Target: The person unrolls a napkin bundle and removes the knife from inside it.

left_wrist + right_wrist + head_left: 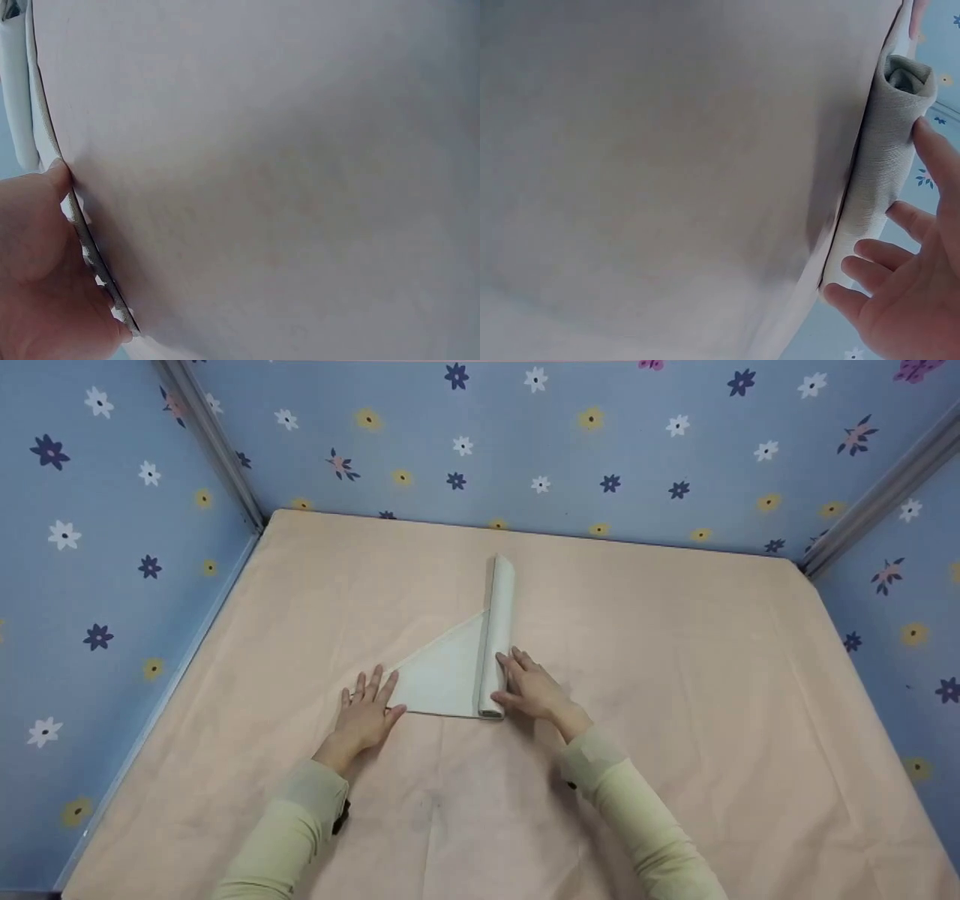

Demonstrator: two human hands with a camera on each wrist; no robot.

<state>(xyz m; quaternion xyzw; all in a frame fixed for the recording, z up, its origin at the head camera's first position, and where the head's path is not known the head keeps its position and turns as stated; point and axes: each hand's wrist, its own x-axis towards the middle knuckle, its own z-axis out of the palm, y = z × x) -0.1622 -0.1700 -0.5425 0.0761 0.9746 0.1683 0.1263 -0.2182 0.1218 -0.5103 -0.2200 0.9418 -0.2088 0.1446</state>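
A pale whitish cloth [439,675] lies on the table, its left part a flat triangle. Its right part is wound into a long narrow roll [500,637], whose spiral end shows in the right wrist view. On the flat left corner rests my left hand [366,718], palm down with fingers spread; its thumb lies at the cloth's near edge. My right hand [536,690] is at the right side of the roll's near half, touching it with fingertips and thumb. In the right wrist view those fingers [870,259] are loosely bent against the roll, not wrapped round it.
A peach tablecloth [675,660] with faint creases covers the table. Blue flower-patterned panels [525,442] stand along the back and both sides. Grey metal posts [217,442] rise at the back corners.
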